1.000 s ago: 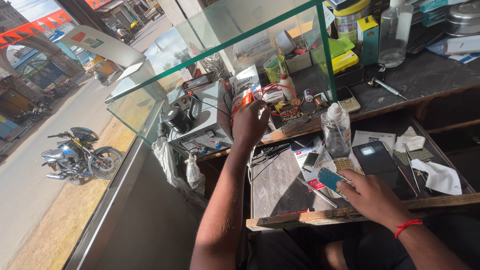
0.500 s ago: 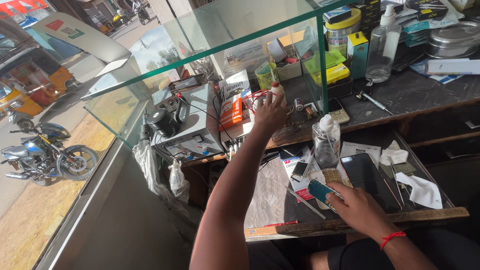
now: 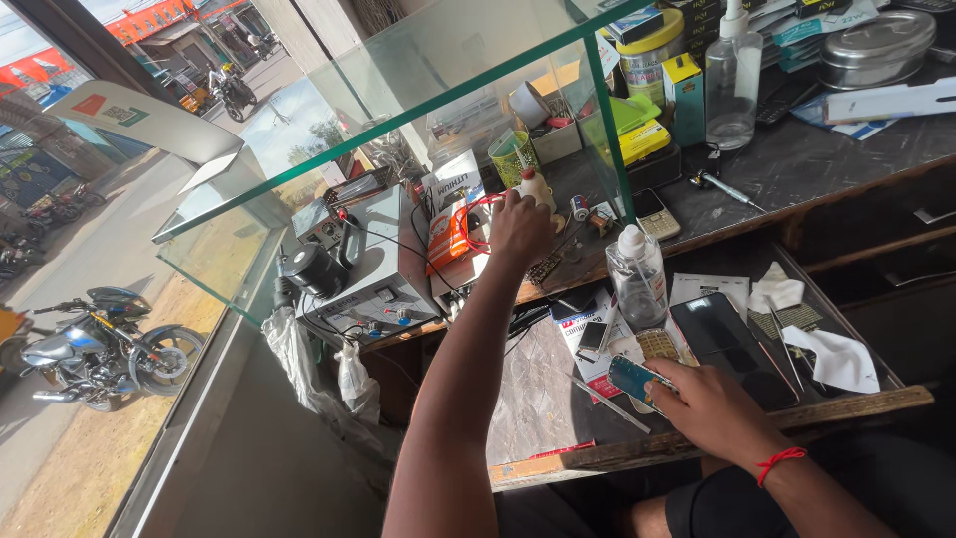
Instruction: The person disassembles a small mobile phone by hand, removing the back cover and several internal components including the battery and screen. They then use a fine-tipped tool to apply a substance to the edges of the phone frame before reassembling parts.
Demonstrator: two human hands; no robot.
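Nearest, the right hand (image 3: 712, 408), a red thread at its wrist, lies on the low work tray (image 3: 717, 443) with its fingers curled around a small blue circuit board (image 3: 637, 379), which it pins down at the tray's middle; just beside it lie a dark phone (image 3: 719, 334), a thin metal rod (image 3: 609, 403) and white cloths (image 3: 841, 359); a clear squeeze bottle (image 3: 637, 279) stands upright just behind the board; further out, the left arm stretches up to the dark counter (image 3: 797, 164), where the left hand (image 3: 520, 227) is closed on a small white bottle with a red cap (image 3: 538, 184), held upright near the foot of the green glass panel (image 3: 398, 90); left of that hand sit an orange box (image 3: 448, 239) and a grey bench machine (image 3: 383, 264) with black cables; past the hand stand a green cup (image 3: 512, 157), a yellow-lidded jar (image 3: 645, 60) and a tall clear bottle (image 3: 734, 75); beyond the glass, a motorcycle (image 3: 100, 349) is parked on the street.
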